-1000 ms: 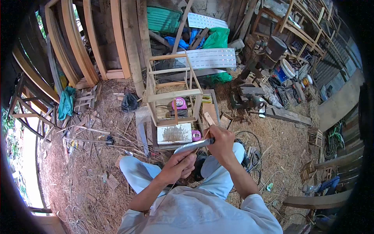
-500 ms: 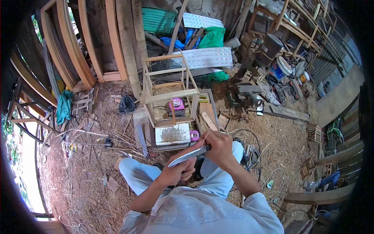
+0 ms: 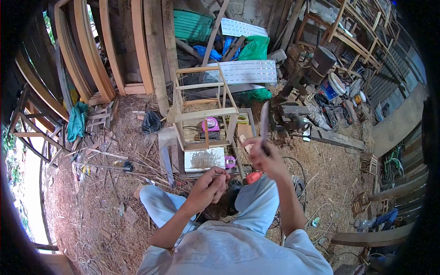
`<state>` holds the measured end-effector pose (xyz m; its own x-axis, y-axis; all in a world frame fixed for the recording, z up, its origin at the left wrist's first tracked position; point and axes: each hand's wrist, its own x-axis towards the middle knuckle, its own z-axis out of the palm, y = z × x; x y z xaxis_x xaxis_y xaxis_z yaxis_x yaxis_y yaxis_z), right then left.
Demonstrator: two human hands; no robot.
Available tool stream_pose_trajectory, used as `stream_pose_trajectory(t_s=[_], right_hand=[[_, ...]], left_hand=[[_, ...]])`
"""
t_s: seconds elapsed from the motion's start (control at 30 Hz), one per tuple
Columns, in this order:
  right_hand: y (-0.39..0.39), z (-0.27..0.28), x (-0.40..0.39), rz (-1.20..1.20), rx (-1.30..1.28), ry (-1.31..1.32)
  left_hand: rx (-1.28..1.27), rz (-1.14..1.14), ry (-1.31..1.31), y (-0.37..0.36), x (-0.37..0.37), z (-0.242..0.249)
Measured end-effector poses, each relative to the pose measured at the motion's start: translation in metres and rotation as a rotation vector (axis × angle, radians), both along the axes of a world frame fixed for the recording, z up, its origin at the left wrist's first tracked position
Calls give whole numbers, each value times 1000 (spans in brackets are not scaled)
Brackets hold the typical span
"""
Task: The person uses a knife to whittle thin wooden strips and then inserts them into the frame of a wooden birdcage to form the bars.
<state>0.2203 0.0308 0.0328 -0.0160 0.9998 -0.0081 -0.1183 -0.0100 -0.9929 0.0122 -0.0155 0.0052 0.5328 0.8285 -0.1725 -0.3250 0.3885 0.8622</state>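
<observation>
My right hand (image 3: 267, 160) grips a knife (image 3: 264, 120) by its dark handle, the blade pointing up and away from me. Lower and to the left, my left hand (image 3: 211, 188) is closed in front of my lap, its fingers pressed together. Whatever sits in those fingers is too small to make out. Just beyond my hands stands a wooden frame (image 3: 206, 114) of thin pale bars. A white worn block (image 3: 205, 158) lies at its near end, with a pink tape measure (image 3: 230, 162) beside it. Another pink tape measure (image 3: 210, 124) shows through the frame.
A red object (image 3: 253, 177) lies by my right knee. A vise-like metal tool (image 3: 293, 117) stands to the right on a beam (image 3: 337, 139). Wood shavings and offcuts cover the floor (image 3: 110, 201). Tall wooden frames (image 3: 85, 55) lean at the back left.
The knife has swung from lying across my left hand to upright, moving away to the right. My hands have come apart. The left remains closed near my lap.
</observation>
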Motion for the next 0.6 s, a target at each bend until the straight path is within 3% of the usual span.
stream_pose_trajectory(t_s=[0.13, 0.27, 0.33, 0.4, 0.47, 0.5, 0.57, 0.6], right_hand=[[-12, 0, -19, 165, 119, -27], [-5, 11, -2, 35, 99, 6], [-5, 15, 0, -67, -41, 168], [-5, -5, -1, -90, -1, 173], [-13, -27, -2, -67, 357, -618], [-20, -31, -6, -66, 355, -622], [-31, -37, -19, -8, 654, -994], [-32, -38, -21, -12, 648, -994]], left_hand=[[64, -7, 66, 0, 6, 6], [17, -116, -58, -11, -3, 11], [-25, -114, -114, -11, -6, 7], [-72, -108, -176, -12, -6, 6], [-134, -15, -187, -11, -2, 8], [-136, -15, -191, -11, 0, 8], [-136, -55, -186, -12, 3, 8], [-139, -61, -183, -13, 4, 9]])
